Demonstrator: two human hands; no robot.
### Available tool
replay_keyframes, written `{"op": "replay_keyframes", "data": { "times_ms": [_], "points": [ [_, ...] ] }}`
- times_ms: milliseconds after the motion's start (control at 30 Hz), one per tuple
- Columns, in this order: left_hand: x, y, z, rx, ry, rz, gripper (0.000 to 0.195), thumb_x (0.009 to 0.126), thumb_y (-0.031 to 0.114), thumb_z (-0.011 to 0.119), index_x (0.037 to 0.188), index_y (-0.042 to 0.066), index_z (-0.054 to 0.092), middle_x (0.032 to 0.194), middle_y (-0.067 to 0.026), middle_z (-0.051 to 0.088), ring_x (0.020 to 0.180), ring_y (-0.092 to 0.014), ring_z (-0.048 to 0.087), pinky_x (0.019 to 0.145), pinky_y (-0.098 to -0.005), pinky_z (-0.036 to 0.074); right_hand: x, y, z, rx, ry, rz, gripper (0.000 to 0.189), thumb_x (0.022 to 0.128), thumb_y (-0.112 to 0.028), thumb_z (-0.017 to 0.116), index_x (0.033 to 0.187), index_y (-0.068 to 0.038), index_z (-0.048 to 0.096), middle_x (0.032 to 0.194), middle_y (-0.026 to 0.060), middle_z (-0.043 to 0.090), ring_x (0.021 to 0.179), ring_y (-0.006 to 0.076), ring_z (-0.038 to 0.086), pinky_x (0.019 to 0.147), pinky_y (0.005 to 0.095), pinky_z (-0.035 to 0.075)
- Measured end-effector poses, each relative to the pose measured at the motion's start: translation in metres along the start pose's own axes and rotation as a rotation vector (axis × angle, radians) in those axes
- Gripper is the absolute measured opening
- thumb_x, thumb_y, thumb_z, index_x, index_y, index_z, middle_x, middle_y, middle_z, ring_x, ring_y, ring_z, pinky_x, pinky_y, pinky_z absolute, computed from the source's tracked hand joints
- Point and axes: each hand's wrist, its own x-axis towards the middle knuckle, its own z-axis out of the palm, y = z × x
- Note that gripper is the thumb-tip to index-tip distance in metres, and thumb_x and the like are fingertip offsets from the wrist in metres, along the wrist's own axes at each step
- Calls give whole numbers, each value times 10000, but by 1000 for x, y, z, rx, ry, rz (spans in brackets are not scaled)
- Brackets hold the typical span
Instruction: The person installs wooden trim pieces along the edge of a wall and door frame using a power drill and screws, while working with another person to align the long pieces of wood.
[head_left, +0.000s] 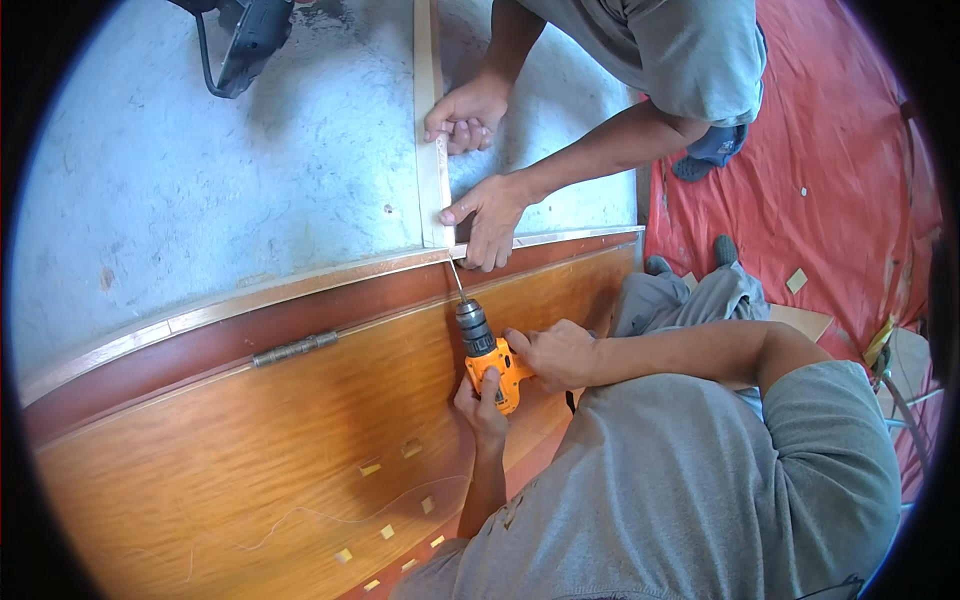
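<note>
My right hand (564, 355) is wrapped around the handle of an orange cordless drill (508, 381). Under and behind the drill's body, my left hand (482, 409) supports it, thumb on the housing. From the black chuck (474, 324), a long thin bit (457, 276) points at the edge strip (352, 264), where an upright pale wooden strip (433, 180) meets it. The bit's tip reaches this joint; how deep it goes cannot be told. A co-worker's hand (495, 219) presses at the joint, and their other hand (469, 114) grips the upright strip higher up.
A varnished wooden panel (300, 420) with a metal hinge (295, 349) lies along the mottled pale blue surface (225, 195). A black tool (255, 49) is at the top left. Red sheeting (840, 150) covers the floor at right. Small wood chips (387, 532) are scattered at the lower middle.
</note>
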Motion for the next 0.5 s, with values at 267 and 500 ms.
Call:
{"op": "replay_keyframes", "data": {
  "times_ms": [267, 500],
  "points": [
    [2, -15, -5, -318, 35, -161, 493, 1085, 430, 496, 1290, 4, 637, 1082, -64, 705, 817, -138, 659, 716, -282, 531, -5, -4, -9, 37, 50, -5, 617, 839, -276, 757, 1285, 47, 477, 962, 215, 736, 854, 390, 749, 710, 477, 590],
    [-26, -164, -58, -1271, -564, -921, 475, 1085, 514, 422, 1248, 131, 652, 1118, -60, 721, 946, -183, 719, 757, -301, 580, -21, -3, -20, 13, -132, -34, 739, 802, -265, 781, 1395, 15, 439, 997, 175, 732, 856, 361, 751, 653, 482, 581]
  ]
}}
